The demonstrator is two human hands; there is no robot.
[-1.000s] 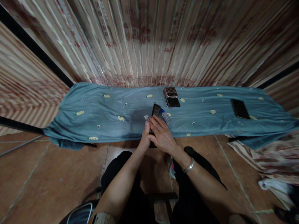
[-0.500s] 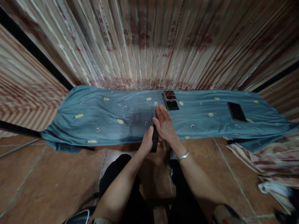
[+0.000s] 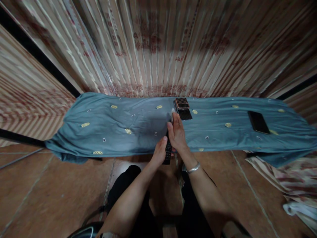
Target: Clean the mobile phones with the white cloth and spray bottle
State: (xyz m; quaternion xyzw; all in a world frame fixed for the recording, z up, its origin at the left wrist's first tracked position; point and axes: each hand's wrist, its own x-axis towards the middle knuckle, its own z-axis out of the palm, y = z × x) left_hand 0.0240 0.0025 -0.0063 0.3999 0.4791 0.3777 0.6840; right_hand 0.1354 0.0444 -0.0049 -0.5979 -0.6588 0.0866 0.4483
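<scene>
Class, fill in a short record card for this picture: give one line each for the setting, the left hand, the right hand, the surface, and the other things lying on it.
Setting: tiled floor, striped patterned curtain behind
Left hand: grips the lower end of a black remote control
Right hand: laid over the remote's upper part, a small white cloth or wipe at its fingertips
Wrist: silver bracelet on the right
Surface: teal cloth with yellow motifs
Other things: stacked phones just beyond the fingers; a dark phone far to the right
</scene>
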